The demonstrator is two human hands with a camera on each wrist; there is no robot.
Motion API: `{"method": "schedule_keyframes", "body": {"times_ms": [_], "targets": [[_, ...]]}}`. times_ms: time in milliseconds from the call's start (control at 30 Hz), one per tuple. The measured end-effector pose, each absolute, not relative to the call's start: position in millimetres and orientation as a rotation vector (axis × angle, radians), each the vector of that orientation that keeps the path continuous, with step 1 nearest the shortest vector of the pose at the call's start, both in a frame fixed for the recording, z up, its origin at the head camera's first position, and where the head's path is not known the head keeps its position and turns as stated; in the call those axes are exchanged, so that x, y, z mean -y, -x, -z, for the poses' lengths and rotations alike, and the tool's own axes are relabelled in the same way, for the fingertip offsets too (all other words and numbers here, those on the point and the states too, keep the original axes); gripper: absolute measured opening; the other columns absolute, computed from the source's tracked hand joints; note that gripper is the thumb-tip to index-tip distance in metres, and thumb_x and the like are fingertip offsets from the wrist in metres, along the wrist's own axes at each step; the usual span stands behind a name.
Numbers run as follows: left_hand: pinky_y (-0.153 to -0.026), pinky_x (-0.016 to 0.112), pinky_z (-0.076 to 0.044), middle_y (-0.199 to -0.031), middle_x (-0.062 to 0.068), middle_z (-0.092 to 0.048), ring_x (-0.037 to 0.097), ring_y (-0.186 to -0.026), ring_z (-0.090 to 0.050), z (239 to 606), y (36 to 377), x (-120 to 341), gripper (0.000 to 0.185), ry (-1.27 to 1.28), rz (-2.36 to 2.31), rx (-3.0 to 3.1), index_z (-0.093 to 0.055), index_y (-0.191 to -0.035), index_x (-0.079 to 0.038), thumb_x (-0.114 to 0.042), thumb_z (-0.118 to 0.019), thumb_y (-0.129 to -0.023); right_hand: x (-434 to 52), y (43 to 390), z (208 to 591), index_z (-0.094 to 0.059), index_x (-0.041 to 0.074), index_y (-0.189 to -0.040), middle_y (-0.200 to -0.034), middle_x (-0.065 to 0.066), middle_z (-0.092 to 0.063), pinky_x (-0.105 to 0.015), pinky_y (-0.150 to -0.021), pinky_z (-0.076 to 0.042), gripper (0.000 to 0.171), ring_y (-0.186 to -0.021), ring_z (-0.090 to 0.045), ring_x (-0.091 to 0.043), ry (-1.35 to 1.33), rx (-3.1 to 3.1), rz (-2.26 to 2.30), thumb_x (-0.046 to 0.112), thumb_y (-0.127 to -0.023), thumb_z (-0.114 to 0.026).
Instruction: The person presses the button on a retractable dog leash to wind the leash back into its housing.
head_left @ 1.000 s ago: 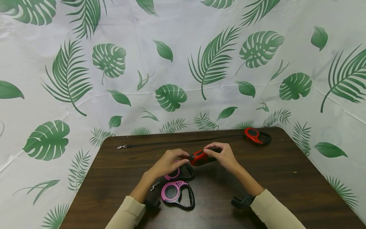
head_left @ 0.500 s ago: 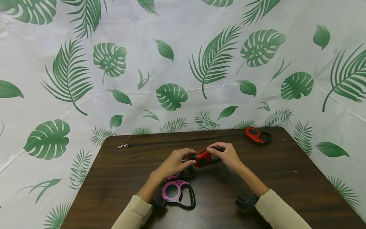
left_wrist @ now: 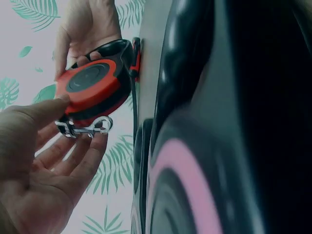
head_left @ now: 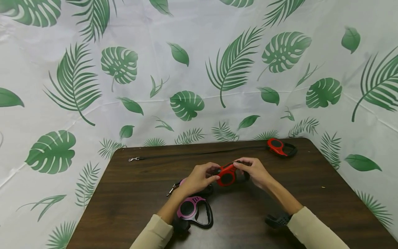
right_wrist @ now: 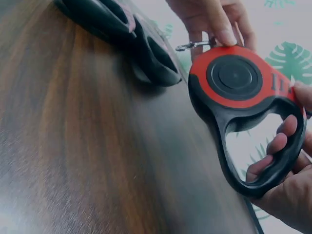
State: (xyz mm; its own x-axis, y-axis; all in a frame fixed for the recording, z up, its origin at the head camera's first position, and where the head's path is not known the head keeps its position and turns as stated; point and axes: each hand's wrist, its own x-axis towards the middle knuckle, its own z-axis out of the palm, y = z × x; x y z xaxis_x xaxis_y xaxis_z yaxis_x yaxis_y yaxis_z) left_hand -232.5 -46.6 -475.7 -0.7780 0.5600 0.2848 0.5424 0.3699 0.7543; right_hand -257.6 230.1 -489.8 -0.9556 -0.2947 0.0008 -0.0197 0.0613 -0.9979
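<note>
A red and black retractable dog leash (head_left: pixel 227 177) is held up between both hands over the table. My right hand (head_left: pixel 255 171) grips its black handle (right_wrist: pixel 223 161), fingers passing through the loop and thumb near the buttons. At the other end, my left hand (head_left: pixel 200 177) holds the casing, thumb on the red shell. Its fingers lie under the silver clip (left_wrist: pixel 87 128), which hangs at the leash's mouth. Just below the left hand, a pink and black leash (head_left: pixel 187 208) lies on the table. Another pink leash (head_left: pixel 182 181) is mostly hidden behind that hand.
At the back right of the dark wooden table (head_left: pixel 295 193) lies a second red leash (head_left: pixel 275 146). Its black strap (head_left: pixel 199 153) stretches left along the back, ending in a metal clip (head_left: pixel 134 159). A leaf-print sheet (head_left: pixel 186 69) hangs behind the table.
Both hands have shifted right with the red leash, and its round face has turned more toward the head camera. The hidden pink leash's clip shows again left of my left wrist.
</note>
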Motion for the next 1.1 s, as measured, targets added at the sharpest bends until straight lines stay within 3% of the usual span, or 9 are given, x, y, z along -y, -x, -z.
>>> {"method": "schedule_keyframes", "body": {"times_ms": [167, 300, 567, 800, 1100], "targets": [[-0.087, 0.032, -0.061, -0.115, 0.016, -0.077, 0.026, -0.100, -0.075, 475, 231, 39, 0.037, -0.989, -1.373, -2.616, -0.067, -0.130, 0.001, -0.006, -0.079, -0.095, -237, 257, 493, -0.073, 0.004, -0.110, -0.084, -0.002, -0.064, -0.027, -0.069, -0.049, 0.015, -0.075, -0.058, -0.014, 0.227, -2.008, 2.012, 0.018, -0.104, -0.071], [-0.088, 0.036, -0.061, -0.115, 0.014, -0.077, 0.026, -0.100, -0.074, 477, 232, 34, 0.038, -0.920, -1.335, -2.657, -0.068, -0.129, 0.000, -0.006, -0.081, -0.094, -241, 255, 495, -0.070, 0.003, -0.117, -0.087, -0.001, -0.064, -0.026, -0.068, -0.053, 0.019, -0.076, -0.060, -0.013, 0.179, -1.936, 2.018, 0.019, -0.106, -0.068], [-0.083, 0.030, -0.058, -0.114, 0.014, -0.077, 0.020, -0.095, -0.072, 483, 238, 27, 0.036, -0.870, -1.287, -2.673, -0.069, -0.128, -0.002, -0.009, -0.080, -0.095, -245, 254, 501, -0.067, 0.002, -0.122, -0.092, -0.003, -0.064, -0.024, -0.071, -0.056, 0.023, -0.080, -0.062, -0.012, 0.106, -1.903, 2.028, 0.018, -0.107, -0.066], [-0.075, 0.031, -0.053, -0.109, 0.012, -0.077, 0.009, -0.082, -0.061, 485, 242, 22, 0.034, -0.829, -1.214, -2.688, -0.070, -0.126, -0.001, -0.009, -0.080, -0.095, -247, 254, 504, -0.067, 0.003, -0.121, -0.094, -0.004, -0.066, -0.024, -0.072, -0.058, 0.020, -0.081, -0.064, -0.011, 0.057, -1.900, 2.020, 0.016, -0.106, -0.066], [-0.080, 0.029, -0.054, -0.110, 0.011, -0.075, 0.023, -0.094, -0.068, 483, 240, 18, 0.034, -0.742, -1.161, -2.682, -0.072, -0.126, -0.004, -0.011, -0.081, -0.094, -246, 254, 508, -0.069, -0.003, -0.114, -0.092, -0.001, -0.070, -0.027, -0.075, -0.056, 0.025, -0.085, -0.064, -0.014, 0.091, -2.173, 1.860, 0.020, -0.103, -0.072]]}}
